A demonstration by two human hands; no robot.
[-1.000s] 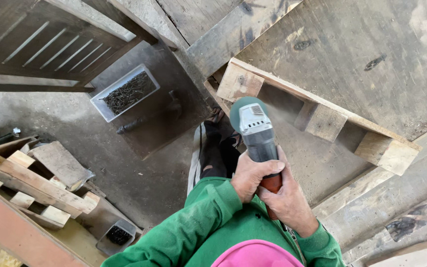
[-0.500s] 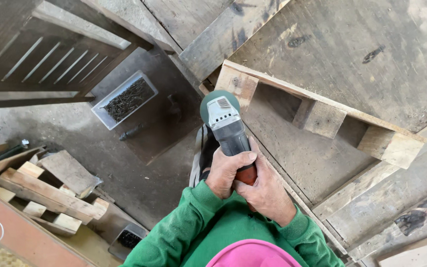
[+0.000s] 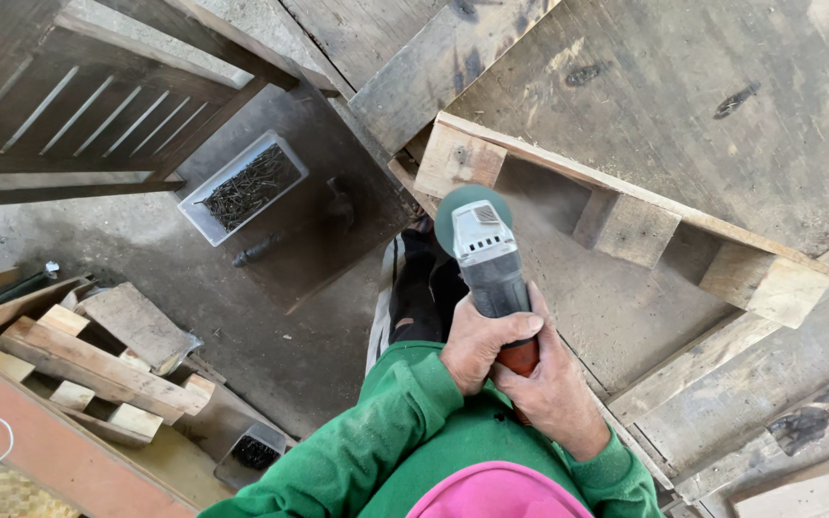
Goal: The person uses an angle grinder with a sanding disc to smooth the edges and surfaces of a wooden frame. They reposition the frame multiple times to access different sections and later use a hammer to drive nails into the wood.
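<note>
- Now the angle grinder (image 3: 484, 259) sits further left and lower than a second ago, its green disc guard drawn in from the middle of the pallet (image 3: 625, 225) towards the end block (image 3: 456, 161) at the near corner
- So the work seems to have shifted to that corner block, though I cannot tell whether the disc touches the wood or hangs just off it
- Both arms in green sleeves reach forward from the body, wrists close together behind the tool
- Left hand (image 3: 483, 345) wraps over the grey body of the grinder, fingers closed round it from the left side
- Right hand (image 3: 553, 393) clamps the red rear grip just behind, fingers curled under and out of sight
- Off to the left on the concrete floor (image 3: 194, 278), well apart from the hands, a white tray of nails (image 3: 242, 187) lies beside a dark hammer (image 3: 290, 235)
</note>
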